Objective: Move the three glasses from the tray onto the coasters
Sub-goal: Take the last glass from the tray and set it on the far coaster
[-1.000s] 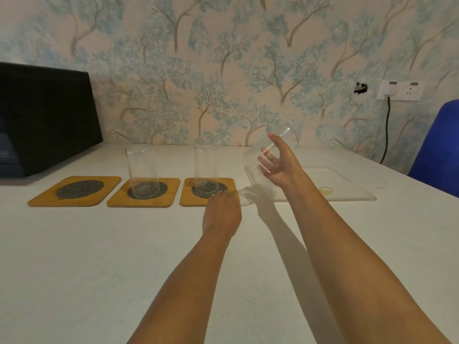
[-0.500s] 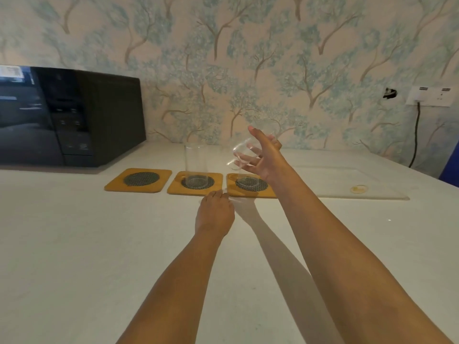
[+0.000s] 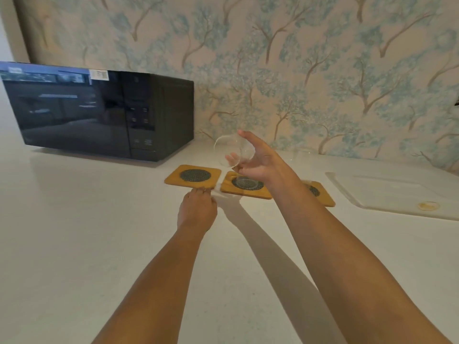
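Observation:
Three wooden coasters with dark mesh centres lie in a row. The left coaster is bare. On the middle coaster stands a clear glass, mostly behind my right hand. A faint second glass stands on the right coaster, which my right forearm partly covers. My right hand holds a third clear glass tilted in the air above the gap between the left and middle coasters. My left hand rests on the table with its fingers curled, touching the left coaster's front edge.
A black microwave stands at the back left, close behind the left coaster. The pale tray lies to the right of the coasters with a small yellow spot on it. Wallpapered wall runs along the back of the white table.
My right hand has carried the tilted glass leftwards, from over the tray past the right coaster. My left hand slid left to the left coaster. The view swung left.

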A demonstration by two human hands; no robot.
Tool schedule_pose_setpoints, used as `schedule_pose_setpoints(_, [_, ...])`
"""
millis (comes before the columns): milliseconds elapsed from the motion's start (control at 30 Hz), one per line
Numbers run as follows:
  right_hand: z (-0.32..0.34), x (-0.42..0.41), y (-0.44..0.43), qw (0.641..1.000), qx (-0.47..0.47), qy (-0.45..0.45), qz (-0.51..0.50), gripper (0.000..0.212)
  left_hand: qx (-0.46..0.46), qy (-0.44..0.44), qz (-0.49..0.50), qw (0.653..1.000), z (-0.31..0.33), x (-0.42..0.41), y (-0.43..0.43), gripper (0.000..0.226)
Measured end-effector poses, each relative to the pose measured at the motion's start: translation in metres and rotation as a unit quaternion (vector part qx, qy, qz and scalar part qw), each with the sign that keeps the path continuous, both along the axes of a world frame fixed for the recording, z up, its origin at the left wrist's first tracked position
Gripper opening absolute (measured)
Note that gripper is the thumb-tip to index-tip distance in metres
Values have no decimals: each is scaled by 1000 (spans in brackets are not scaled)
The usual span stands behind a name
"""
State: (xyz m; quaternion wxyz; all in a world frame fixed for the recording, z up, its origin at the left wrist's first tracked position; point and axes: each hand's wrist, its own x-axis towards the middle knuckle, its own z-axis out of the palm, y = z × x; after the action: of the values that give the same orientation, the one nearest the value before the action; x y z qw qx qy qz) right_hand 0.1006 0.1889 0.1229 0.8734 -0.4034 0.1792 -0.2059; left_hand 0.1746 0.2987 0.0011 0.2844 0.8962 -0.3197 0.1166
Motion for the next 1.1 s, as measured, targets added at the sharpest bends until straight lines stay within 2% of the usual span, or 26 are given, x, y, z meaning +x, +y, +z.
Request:
schedule_pose_setpoints(67, [-1, 13, 10, 999, -23, 19, -11, 72, -9, 20, 16, 1000, 1, 10, 9, 31])
schedule_pose_setpoints(200, [-2, 32, 24, 995, -76, 61, -20, 76, 7, 1, 45, 999, 0, 26, 18, 31])
schedule_pose_setpoints(333, [-6, 44, 31, 996, -75, 57, 2, 63, 14, -3, 52, 999, -1, 37, 21, 32])
schedule_pose_setpoints(400, [-9, 51, 34, 992, -112, 50, -1, 58, 13, -5, 50, 999, 0, 43, 22, 32])
schedule_pose_setpoints(500, [-13, 67, 31, 980, -193, 45, -28, 77, 24, -4, 54, 998, 1, 53, 24, 35])
schedule_pose_setpoints(600, [-15, 84, 25, 974, -219, 30, -58, 96, 32, 2, 55, 998, 1, 62, 25, 39])
schedule_pose_setpoints(700, [-18, 102, 19, 963, -257, 33, -74, 105, 47, -5, 56, 997, 0, 70, 25, 42])
schedule_pose_setpoints(767, [-22, 114, 16, 951, -293, 41, -89, 109, 56, -7, 58, 997, -1, 74, 24, 43])
schedule_pose_setpoints(833, [-25, 124, 12, 934, -336, 42, -111, 103, 61, -3, 62, 996, -1, 77, 23, 43])
schedule_pose_setpoints(1033, [-35, 145, 6, 852, -486, 79, -178, 86, 100, 8, 64, 993, -4, 81, 20, 48])
schedule_pose_setpoints(1100, [-37, 149, 5, 847, -492, 92, -178, 85, 111, 14, 63, 992, -6, 82, 20, 51])
